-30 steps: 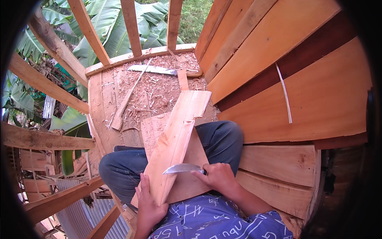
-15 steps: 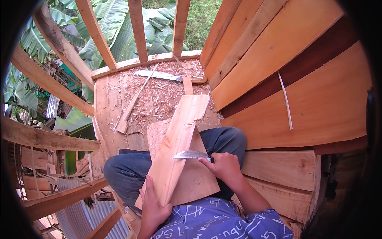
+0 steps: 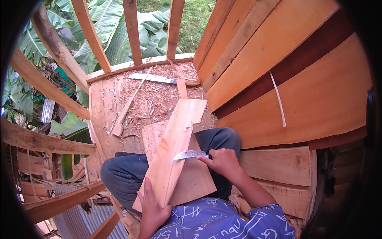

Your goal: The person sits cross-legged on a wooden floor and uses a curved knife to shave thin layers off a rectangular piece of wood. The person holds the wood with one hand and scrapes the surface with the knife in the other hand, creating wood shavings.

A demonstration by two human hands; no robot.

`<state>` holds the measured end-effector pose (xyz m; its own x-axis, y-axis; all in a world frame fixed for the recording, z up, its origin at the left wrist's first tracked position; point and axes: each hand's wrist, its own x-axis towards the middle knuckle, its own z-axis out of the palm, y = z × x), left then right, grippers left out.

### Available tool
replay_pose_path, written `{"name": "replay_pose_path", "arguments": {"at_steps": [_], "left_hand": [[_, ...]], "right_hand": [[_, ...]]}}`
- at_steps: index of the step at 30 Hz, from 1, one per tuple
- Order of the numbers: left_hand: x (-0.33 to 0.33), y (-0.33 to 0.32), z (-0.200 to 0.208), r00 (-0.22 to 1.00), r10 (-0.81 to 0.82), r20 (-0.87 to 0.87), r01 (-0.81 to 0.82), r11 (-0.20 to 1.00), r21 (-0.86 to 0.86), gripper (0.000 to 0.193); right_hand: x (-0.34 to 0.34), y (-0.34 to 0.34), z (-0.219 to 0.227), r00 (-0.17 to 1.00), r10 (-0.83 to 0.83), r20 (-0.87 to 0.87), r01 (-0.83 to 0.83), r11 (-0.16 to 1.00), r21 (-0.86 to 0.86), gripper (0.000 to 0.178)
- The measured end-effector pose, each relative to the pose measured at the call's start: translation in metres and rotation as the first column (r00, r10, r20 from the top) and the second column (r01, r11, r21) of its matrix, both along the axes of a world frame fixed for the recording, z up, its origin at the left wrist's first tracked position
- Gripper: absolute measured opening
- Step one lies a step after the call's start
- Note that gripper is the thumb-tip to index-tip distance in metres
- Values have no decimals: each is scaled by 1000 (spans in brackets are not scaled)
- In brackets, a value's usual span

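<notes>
Across my lap lies a long pale wooden board (image 3: pixel 170 149), slanting from lower left up toward the far right, with a notch in its right edge. Beneath it rests a wider flat board (image 3: pixel 197 175). My left hand (image 3: pixel 154 207) grips the near end of the long board, fingers along its left edge and thumb on the right. My right hand (image 3: pixel 223 161) is closed round the handle of a knife (image 3: pixel 188 155); its handle is mostly hidden. The blade lies across the long board's right edge, its tip over the upper face.
A machete (image 3: pixel 153 78) and a thin wooden strip (image 3: pixel 133 101) lie among wood shavings (image 3: pixel 159 107) on the plank floor. A plank wall (image 3: pixel 302 95) rises on the right, with a pale sliver (image 3: pixel 278 99) against it. Upright wooden posts (image 3: pixel 133 32) stand at the far edge.
The whole view has shifted slightly. The knife stays at about the same spot on the long board, its blade turned a little. Both hands keep their hold.
</notes>
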<state>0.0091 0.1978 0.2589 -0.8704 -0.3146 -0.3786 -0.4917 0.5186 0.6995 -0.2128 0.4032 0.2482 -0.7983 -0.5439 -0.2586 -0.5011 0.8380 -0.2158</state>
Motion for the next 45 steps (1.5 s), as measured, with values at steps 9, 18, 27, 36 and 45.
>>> {"name": "replay_pose_path", "arguments": {"at_steps": [9, 18, 27, 36, 45], "left_hand": [[-2, -2, 0, 1000, 20, -4, -20, 999, 31, 113], [2, -5, 3, 1000, 13, 13, -14, 997, 75, 113], [4, -7, 2, 999, -19, 50, 16, 998, 63, 121], [1, -6, 4, 999, -7, 41, 4, 997, 77, 119], [3, -3, 6, 999, -22, 39, 20, 997, 68, 116]], "right_hand": [[-25, 6, 2, 976, -207, -71, 206, 978, -25, 57], [-47, 12, 0, 952, -287, -107, 281, 957, -65, 63], [-52, 3, 4, 976, -187, -108, 184, 982, -38, 52], [-26, 13, 32, 774, 162, 611, 113, 916, -385, 53], [-48, 36, 24, 623, -55, 780, 553, 736, -390, 46]]}}
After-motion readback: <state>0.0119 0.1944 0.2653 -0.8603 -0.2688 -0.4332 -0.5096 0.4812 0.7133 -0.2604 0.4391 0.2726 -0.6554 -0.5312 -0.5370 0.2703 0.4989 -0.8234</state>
